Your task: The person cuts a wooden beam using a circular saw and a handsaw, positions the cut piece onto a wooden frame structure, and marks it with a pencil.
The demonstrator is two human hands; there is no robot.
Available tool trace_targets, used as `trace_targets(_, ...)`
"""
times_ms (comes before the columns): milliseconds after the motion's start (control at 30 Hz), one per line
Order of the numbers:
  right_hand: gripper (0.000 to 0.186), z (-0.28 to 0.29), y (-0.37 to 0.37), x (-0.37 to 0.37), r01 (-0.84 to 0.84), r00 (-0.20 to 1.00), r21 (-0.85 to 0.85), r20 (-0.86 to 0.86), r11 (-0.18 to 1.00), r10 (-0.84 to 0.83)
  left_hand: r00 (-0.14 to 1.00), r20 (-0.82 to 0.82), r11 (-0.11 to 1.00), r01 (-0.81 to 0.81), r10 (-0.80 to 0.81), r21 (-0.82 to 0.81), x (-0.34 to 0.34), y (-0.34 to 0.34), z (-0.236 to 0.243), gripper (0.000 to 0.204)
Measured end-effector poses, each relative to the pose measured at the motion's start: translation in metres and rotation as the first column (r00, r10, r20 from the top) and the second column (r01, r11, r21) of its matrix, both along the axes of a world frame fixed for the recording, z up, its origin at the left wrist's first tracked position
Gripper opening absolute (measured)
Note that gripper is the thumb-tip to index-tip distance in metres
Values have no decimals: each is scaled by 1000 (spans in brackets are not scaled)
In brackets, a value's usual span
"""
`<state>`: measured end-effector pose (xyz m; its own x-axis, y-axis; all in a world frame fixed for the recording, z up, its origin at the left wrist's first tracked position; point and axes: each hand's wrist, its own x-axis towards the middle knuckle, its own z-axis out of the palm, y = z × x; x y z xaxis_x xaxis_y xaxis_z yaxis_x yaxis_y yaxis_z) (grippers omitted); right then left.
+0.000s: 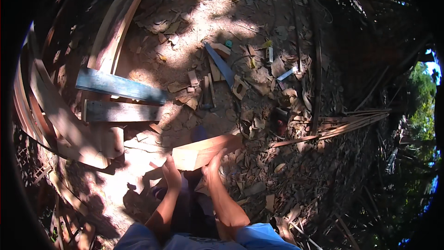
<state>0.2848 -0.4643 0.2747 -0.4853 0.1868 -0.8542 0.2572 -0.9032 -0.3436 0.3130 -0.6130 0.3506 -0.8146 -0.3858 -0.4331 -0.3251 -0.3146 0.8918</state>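
Note:
A thick, pale wooden block (199,153) is held up in front of my body, its sunlit end towards me and its far end tilted up to the right. My left hand (171,172) grips it at the near left corner. On the other side, my right hand (214,163) presses along its lower right edge. Fingers of both hands are partly hidden behind and under the wood. Beyond the block, a handsaw (220,66) with a wooden handle lies on the ground among offcuts.
Two short boards, one bluish (121,86) and one dark (121,111), lie across long timbers (118,28) at left. Small wood offcuts (193,78) lie near the saw. Thin sticks (351,122) are bundled at right. Dry leaves (282,166) cover much of the ground.

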Motion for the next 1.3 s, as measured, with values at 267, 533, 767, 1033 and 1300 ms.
trace_targets(267,84,-102,56,-142,-123,992,54,34,991,121,973,153,985,-166,172,-51,-153,27,-188,63)
trace_targets(533,39,-255,272,-188,-789,-317,318,522,-525,792,984,163,916,-1,72,-401,-314,-7,-251,63)
trace_targets(767,73,-390,370,-312,-646,383,614,774,-454,504,995,-88,963,25,-50,-267,-364,-39,-331,60)
trace_targets(1033,85,-420,322,-355,-701,545,651,752,-290,371,976,-160,843,42,-150,-537,-381,-12,-300,69)
trace_targets(1300,43,-314,338,-362,-189,844,760,-198,622,498,961,-29,734,192,-277,-652,-405,20,-259,75)
